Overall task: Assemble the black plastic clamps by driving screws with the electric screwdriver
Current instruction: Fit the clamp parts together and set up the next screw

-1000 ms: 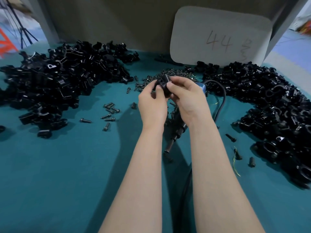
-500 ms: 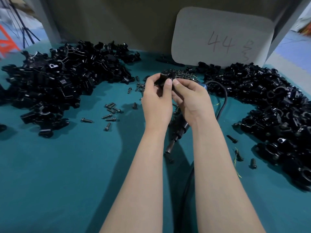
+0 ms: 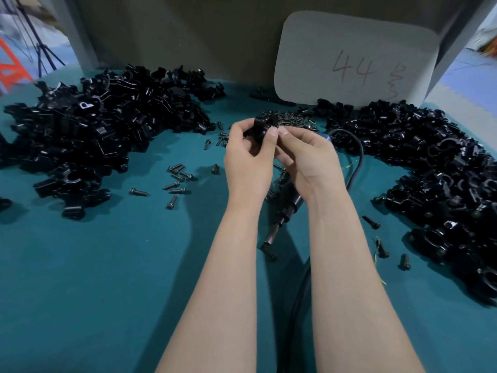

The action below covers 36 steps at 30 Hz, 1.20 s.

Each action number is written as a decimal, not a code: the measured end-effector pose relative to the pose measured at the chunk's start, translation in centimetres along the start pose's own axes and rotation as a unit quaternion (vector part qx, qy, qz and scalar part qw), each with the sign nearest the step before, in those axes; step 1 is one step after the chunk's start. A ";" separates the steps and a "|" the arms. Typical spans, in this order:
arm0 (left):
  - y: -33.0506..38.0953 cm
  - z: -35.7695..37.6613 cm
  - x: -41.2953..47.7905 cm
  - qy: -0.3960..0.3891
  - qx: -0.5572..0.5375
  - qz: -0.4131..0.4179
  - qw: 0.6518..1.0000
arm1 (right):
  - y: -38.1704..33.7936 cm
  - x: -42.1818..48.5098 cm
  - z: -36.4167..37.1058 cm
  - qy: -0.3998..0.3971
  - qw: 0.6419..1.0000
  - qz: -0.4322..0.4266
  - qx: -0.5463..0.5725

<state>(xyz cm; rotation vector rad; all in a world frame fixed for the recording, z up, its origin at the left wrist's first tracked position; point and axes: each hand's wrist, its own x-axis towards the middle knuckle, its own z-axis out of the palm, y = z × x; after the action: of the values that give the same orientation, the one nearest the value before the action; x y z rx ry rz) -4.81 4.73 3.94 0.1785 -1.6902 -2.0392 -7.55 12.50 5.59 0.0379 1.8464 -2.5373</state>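
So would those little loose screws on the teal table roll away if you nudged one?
Probably only a little: the loose screws have round shanks but wider heads, so they would likely curve round. The matte table top probably slows them too.

Head-worn view, facing forward-down, close over table [image 3: 94, 292]

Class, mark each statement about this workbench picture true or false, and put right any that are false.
1. The left hand and right hand both grip one black clamp. True.
2. The right hand holds the electric screwdriver. False: it lies on the teal table beneath the hands.
3. The card at the back reads 44. True.
4. Clamp parts are heaped on the left only. False: there is a left pile and a right pile.
5. Loose screws lie on the table. True.
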 end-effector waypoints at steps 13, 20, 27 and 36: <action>0.1 -3.4 1.8 0.096 -0.268 -0.284 0.915 | 2.4 -0.3 1.8 -0.080 0.646 -0.002 -0.759; -0.2 -3.0 1.8 0.096 -0.291 -0.295 0.905 | 3.2 -0.8 2.5 -0.053 0.642 -0.019 -0.764; -0.3 -2.7 1.8 0.096 -0.281 -0.279 0.913 | 3.4 -0.7 2.2 0.016 0.720 -0.086 -0.689; -0.8 -2.6 1.9 0.102 -0.250 -0.251 0.930 | 3.6 -0.9 2.8 -0.053 0.645 -0.053 -0.760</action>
<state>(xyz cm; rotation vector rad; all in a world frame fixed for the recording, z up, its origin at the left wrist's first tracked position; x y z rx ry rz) -5.65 1.67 3.00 0.6789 -1.0174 -2.6398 -6.63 8.73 3.03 -0.2135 3.1276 -0.2365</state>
